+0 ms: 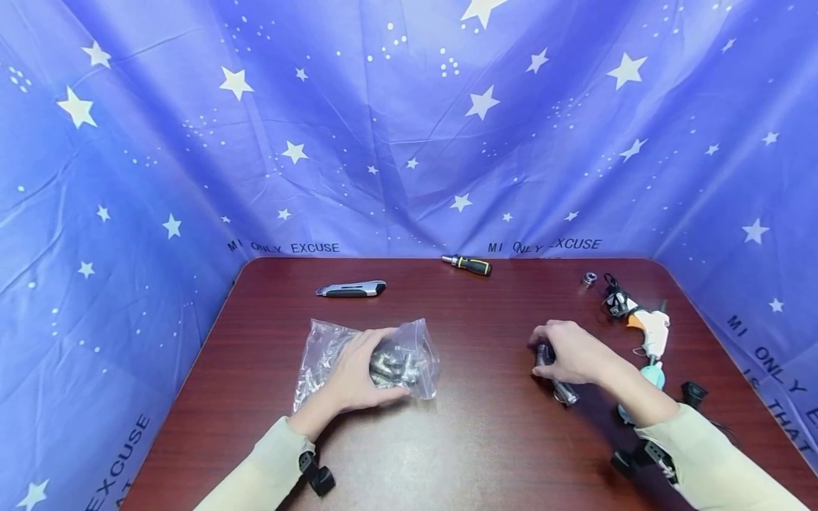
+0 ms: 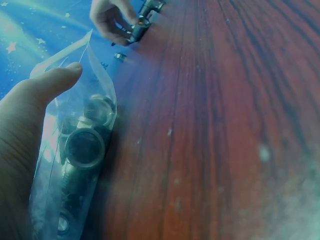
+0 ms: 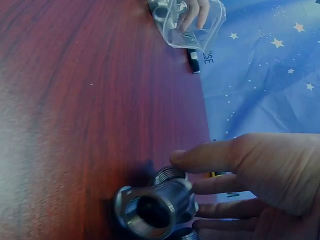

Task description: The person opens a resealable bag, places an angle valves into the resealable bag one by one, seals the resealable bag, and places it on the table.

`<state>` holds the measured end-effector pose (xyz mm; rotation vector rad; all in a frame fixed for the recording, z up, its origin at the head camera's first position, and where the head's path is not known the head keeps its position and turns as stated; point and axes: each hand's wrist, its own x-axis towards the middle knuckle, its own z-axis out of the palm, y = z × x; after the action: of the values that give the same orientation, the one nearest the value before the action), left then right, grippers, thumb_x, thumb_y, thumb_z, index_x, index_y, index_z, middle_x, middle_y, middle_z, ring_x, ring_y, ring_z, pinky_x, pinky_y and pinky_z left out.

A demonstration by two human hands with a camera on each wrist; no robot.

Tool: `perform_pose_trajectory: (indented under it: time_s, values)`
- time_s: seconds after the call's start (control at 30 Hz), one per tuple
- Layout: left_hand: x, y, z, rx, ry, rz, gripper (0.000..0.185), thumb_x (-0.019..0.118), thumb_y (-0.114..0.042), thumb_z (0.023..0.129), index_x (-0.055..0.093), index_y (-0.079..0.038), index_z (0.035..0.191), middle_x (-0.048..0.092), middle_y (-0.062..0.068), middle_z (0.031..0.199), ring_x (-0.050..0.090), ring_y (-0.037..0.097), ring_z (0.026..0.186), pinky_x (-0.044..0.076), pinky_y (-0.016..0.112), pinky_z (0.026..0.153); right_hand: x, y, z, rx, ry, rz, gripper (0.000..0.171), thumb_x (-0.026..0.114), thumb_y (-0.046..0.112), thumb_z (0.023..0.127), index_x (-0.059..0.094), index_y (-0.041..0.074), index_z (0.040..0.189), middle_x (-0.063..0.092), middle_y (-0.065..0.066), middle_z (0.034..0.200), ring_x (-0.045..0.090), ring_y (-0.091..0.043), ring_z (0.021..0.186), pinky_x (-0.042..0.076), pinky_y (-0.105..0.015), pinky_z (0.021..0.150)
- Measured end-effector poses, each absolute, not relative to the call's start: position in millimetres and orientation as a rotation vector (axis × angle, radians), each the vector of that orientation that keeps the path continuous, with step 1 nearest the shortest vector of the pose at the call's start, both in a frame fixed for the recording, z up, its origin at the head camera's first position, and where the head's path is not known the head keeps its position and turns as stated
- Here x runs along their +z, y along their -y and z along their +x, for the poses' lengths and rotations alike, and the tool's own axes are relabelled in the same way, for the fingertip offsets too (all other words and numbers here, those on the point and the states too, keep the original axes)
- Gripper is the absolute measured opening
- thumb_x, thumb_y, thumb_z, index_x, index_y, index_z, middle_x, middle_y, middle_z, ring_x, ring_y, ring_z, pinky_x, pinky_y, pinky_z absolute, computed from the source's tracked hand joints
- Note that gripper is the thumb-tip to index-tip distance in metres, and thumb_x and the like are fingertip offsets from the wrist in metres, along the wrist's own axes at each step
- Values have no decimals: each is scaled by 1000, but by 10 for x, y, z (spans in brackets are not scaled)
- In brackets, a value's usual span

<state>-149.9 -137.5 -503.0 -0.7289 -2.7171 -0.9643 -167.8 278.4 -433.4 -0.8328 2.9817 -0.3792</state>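
Note:
My left hand [image 1: 358,376] grips a clear plastic bag [image 1: 314,355] of metal pipe fittings, thumb on the near side. In the left wrist view, round fitting ends [image 2: 86,147] show through the plastic. At the right of the table, my right hand [image 1: 571,351] holds a dark metal tee-shaped pipe fitting [image 3: 179,194] between thumb and fingers. Its open end and a threaded end show in the right wrist view. A shiny part [image 1: 566,394] sticks out below that hand; whether it belongs to the same fitting I cannot tell.
A utility knife [image 1: 351,289] lies behind the bag, and a screwdriver [image 1: 471,266] at the back edge. To the right are a small metal socket [image 1: 589,279], a white glue gun [image 1: 655,330] with black cord, and a teal object [image 1: 652,375] partly behind my right arm.

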Motion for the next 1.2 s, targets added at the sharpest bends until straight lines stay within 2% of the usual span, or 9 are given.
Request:
perform_pose_trajectory:
  time_s: [0.1, 0.33, 0.63, 0.93, 1.07, 1.2]
  values:
    - [-5020, 1374, -1500, -961, 2718, -727, 107, 93, -63, 65, 52, -23, 155, 65, -1, 143, 61, 22, 131, 47, 59, 114, -4359, -2797, -1663, -357, -2982, -823, 37, 94, 25, 73, 75, 8, 99, 72, -1, 90, 68, -19, 85, 59, -42, 78]
    - [-5025, 1371, -1487, -979, 2740, -731, 107, 93, -64, 65, 51, -25, 155, 64, -1, 145, 59, 23, 133, 45, 59, 116, -4401, -2747, -1709, -371, -2993, -835, 30, 93, 25, 75, 75, 10, 94, 71, 1, 85, 66, -17, 79, 58, -40, 73]
    - [-5027, 1374, -1500, -986, 2735, -731, 107, 93, -64, 65, 51, -25, 155, 64, -2, 144, 59, 21, 132, 46, 58, 114, -4321, -2442, -1818, -537, -3059, -986, 28, 93, 22, 77, 76, 12, 97, 75, 2, 90, 69, -16, 83, 58, -39, 77]
    - [-5021, 1366, -1515, -983, 2724, -734, 107, 93, -64, 65, 51, -24, 155, 64, -1, 144, 59, 23, 132, 46, 59, 113, -4300, -1998, -1834, -951, -2916, -1065, 30, 92, 19, 81, 76, 14, 106, 78, 7, 98, 78, -12, 93, 64, -35, 85]
    - [-5023, 1374, -1504, -975, 2727, -718, 108, 93, -65, 65, 51, -23, 155, 64, -1, 144, 59, 23, 132, 47, 59, 112, -4357, -1808, -1850, -1080, -2783, -1100, 29, 92, 15, 82, 73, 14, 104, 78, 5, 101, 79, -12, 97, 65, -33, 88]
    - [-5007, 1370, -1493, -979, 2724, -713, 108, 94, -65, 64, 51, -24, 155, 64, -1, 144, 59, 23, 132, 47, 58, 112, -4438, -1647, -1849, -1177, -2701, -1144, 27, 91, 11, 82, 69, 12, 97, 80, -4, 111, 79, -16, 102, 65, -32, 91]
